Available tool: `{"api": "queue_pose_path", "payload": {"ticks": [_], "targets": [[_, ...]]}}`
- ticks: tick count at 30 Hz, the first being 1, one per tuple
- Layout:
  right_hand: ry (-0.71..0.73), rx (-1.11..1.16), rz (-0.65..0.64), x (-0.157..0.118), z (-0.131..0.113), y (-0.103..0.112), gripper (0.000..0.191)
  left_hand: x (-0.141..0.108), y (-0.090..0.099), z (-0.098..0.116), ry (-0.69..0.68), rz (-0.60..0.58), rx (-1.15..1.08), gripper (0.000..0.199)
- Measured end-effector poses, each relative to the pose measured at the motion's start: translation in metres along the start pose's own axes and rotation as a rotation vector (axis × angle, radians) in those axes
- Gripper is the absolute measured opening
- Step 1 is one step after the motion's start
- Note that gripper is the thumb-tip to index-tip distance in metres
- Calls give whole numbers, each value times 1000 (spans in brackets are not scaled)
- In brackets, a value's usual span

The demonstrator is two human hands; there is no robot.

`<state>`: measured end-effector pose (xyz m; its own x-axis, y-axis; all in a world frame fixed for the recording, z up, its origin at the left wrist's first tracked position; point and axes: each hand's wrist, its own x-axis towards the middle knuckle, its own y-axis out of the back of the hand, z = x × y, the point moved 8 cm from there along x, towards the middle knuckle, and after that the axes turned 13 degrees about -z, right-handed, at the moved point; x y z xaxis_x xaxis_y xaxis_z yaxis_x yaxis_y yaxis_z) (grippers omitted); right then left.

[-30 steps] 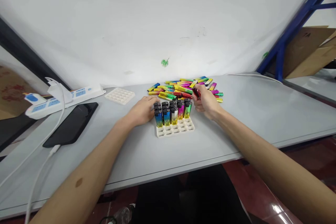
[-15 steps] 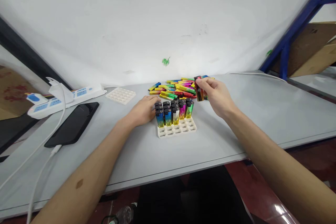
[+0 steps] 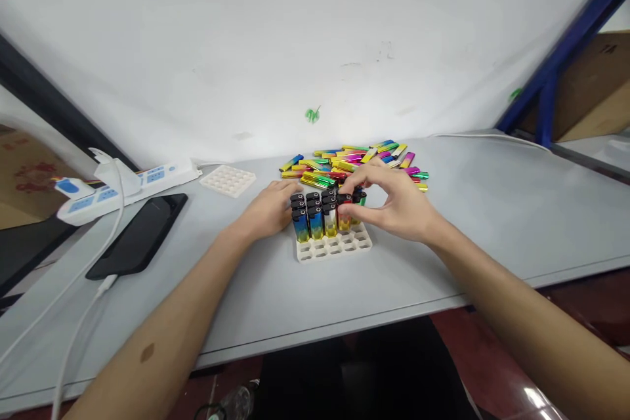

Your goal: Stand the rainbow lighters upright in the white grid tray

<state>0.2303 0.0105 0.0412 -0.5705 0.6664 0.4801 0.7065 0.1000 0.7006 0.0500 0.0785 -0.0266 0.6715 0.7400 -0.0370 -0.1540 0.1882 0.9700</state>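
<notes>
Lighter (image 3: 344, 219), red over gold with black top: upright in the fourth column from the left of a cream slotted tray (image 3: 335, 254); whether fully seated in its slot cannot be told. Right hand (image 3: 394, 200): thumb and finger closed about its upper end, covering part of it and much of the green lighter (image 3: 358, 215) beside it. Left hand (image 3: 270, 210): fingers loosely bent at the left flank of the rows, tips partly hidden behind the lighters; whether they grip anything cannot be told. Standing lighters (image 3: 315, 223), blue-gold and silver-gold in front: rear ones show chiefly as black tops, exact count obscured. Loose metallic sleeves or lighter bodies (image 3: 319, 180), many colours: heaped behind, partly covered by the right hand. Second slotted tray (image 3: 228, 180), to the left. Black phone (image 3: 139, 236) with white cable (image 3: 106, 285), cut off by the lower edge. White power strip (image 3: 183, 172), plugs attached. Table (image 3: 472, 210): smooth grey top against a white wall (image 3: 246, 46), scuffed, one green mark (image 3: 312, 115). Blue metal frame (image 3: 546, 105) and cardboard box (image 3: 588, 92) at right, both cropped. Printed carton (image 3: 24, 177) at left, cropped. Reddish glossy floor (image 3: 492, 367); clear bottle (image 3: 239, 403), dim and cut off.
</notes>
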Motion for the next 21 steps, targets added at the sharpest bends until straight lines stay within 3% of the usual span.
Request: {"api": "queue_pose_path", "payload": {"ticks": [5, 16, 18, 21], "targets": [[30, -43, -15, 2, 0, 1, 15, 0, 2, 1, -10, 22, -1, 25], [-5, 83, -103, 2, 2, -3, 14, 1, 0, -1, -16, 20, -8, 25], [-17, 99, -65, 3, 5, 0, 14, 1, -1, -2, -20, 24, -12, 27], [-138, 36, 98, 0, 25, 13, 21, 2, -1, -2, -26, 24, -14, 27]]}}
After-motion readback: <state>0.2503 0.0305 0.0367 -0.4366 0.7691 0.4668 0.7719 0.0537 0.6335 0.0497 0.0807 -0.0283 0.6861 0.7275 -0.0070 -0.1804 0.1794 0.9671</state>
